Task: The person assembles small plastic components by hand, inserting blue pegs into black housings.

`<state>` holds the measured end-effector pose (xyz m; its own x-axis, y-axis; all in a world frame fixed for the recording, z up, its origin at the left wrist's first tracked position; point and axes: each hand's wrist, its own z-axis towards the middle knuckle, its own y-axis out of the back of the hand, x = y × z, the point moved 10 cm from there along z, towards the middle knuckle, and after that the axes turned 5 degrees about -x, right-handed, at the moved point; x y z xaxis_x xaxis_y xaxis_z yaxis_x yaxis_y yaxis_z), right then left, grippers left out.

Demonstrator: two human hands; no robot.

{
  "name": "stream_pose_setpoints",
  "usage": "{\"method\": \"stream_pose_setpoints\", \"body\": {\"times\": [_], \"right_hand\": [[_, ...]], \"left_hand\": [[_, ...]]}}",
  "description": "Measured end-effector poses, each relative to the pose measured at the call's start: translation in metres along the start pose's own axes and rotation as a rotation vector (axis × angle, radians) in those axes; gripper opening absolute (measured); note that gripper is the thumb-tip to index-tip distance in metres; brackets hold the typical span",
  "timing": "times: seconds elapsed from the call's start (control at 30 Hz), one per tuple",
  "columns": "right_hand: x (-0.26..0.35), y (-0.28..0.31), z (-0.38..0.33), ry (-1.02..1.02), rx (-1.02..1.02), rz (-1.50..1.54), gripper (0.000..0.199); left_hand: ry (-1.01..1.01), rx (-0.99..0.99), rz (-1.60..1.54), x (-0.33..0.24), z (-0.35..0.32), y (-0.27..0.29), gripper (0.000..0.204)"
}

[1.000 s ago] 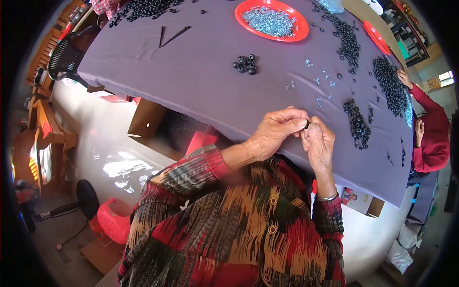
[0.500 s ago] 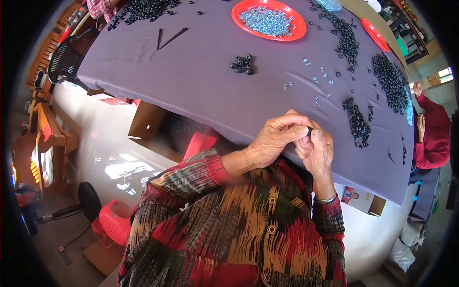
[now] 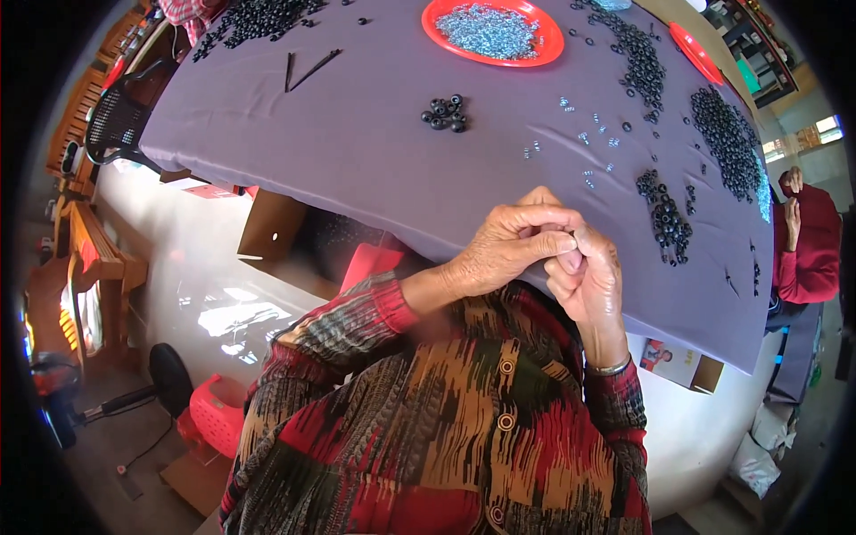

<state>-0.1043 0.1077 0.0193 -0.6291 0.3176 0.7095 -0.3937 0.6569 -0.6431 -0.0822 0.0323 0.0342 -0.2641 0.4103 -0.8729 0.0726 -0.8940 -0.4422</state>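
Note:
My left hand (image 3: 499,247) and my right hand (image 3: 593,283) meet over the table's near edge. Thumbs and fingertips are pinched together around a small black piece, now almost wholly covered by the fingers. The right hand's other fingers curl inward. Beyond the hands lie small clear, spring-like pieces (image 3: 584,139) in a loose scatter. Farther left sits a small group of round black beads (image 3: 444,113). To the right of the hands, a pile of black pieces (image 3: 669,227) lies on the purple-grey tablecloth (image 3: 357,160).
A red plate (image 3: 504,62) holds many pale blue pieces. Bigger black heaps lie at the far left (image 3: 254,27) and the right (image 3: 727,147). Two thin black sticks (image 3: 308,71) rest at the left. Another person in red (image 3: 807,241) sits at the right edge.
The black piece showed between my fingertips before; now the fingers hide nearly all of it. My right hand has rolled inward, and the view has shifted slightly.

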Motion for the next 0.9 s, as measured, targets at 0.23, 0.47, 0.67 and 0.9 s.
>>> {"method": "stream_pose_setpoints", "body": {"times": [0.23, 0.47, 0.67, 0.9], "right_hand": [[-0.014, 0.012, 0.01, -0.029, 0.019, -0.195, 0.044], [0.024, 0.011, 0.004, 0.371, 0.003, -0.995, 0.022], [0.12, 0.077, -0.025, 0.731, -0.554, -1.247, 0.01], [0.198, 0.128, -0.038, 1.035, -0.751, -1.54, 0.007]], "left_hand": [[-0.103, 0.03, 0.272, -0.012, 0.007, 0.007, 0.017], [-0.396, -0.403, 1.001, -0.113, 0.047, 0.106, 0.012], [-0.269, -0.409, 1.457, -0.092, 0.084, 0.167, 0.014], [-0.206, -0.382, 1.536, -0.072, 0.089, 0.176, 0.019]]}}
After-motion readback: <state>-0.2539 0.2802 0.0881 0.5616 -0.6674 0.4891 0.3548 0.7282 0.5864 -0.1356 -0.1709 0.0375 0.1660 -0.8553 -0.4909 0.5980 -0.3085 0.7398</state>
